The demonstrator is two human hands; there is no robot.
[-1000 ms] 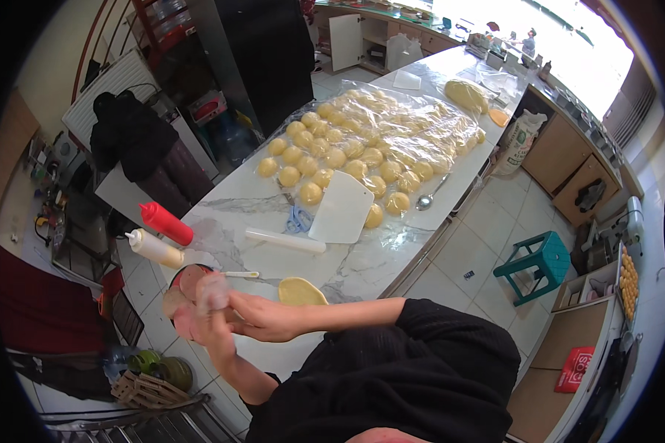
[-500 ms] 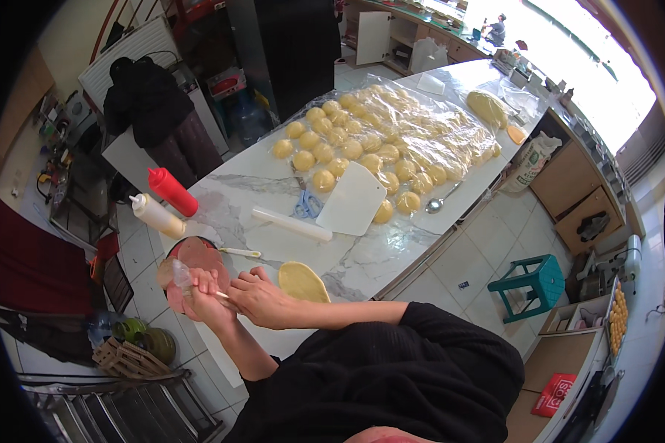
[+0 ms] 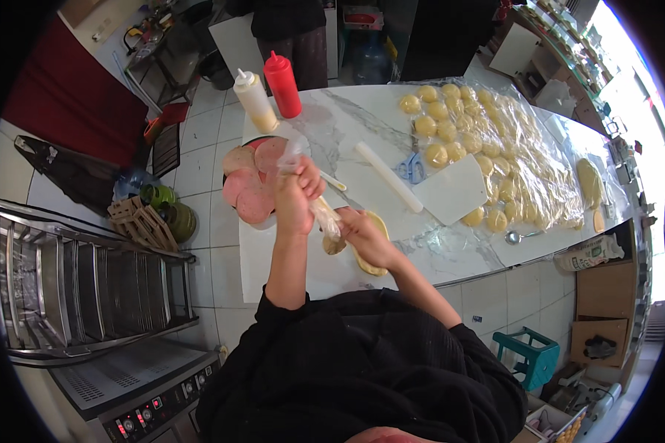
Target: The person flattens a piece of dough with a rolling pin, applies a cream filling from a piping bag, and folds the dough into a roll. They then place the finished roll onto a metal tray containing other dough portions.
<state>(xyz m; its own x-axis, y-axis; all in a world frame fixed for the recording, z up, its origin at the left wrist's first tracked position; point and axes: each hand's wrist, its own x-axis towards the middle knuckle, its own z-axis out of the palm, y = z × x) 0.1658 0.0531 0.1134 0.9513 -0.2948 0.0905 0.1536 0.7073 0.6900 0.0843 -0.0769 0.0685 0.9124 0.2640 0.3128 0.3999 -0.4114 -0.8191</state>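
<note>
My left hand (image 3: pixel 300 193) is closed around the upper part of a clear plastic bag (image 3: pixel 324 215) with pale filling in it. The bag's gathered top sticks up above the fist. My right hand (image 3: pixel 366 238) grips the bag's lower part, fingers bent, partly hiding it. Under and beside the right hand lies a flat oval of yellow dough (image 3: pixel 377 224). Left of my left hand, round pink meat slices (image 3: pixel 253 193) overlap on a dark plate. A small white-handled tool (image 3: pixel 334 181) lies just behind the bag.
Behind the slices stand a white squeeze bottle (image 3: pixel 256 102) and a red one (image 3: pixel 282 85). To the right lie a white rolling pin (image 3: pixel 389 177), blue scissors (image 3: pixel 411 169), a white board (image 3: pixel 454 190) and several dough balls (image 3: pixel 447 131) under plastic. A person (image 3: pixel 292 33) stands across the table.
My view has turned left. My hands, close together before, are now a little apart with the bag stretched between them, its filled part now showing.
</note>
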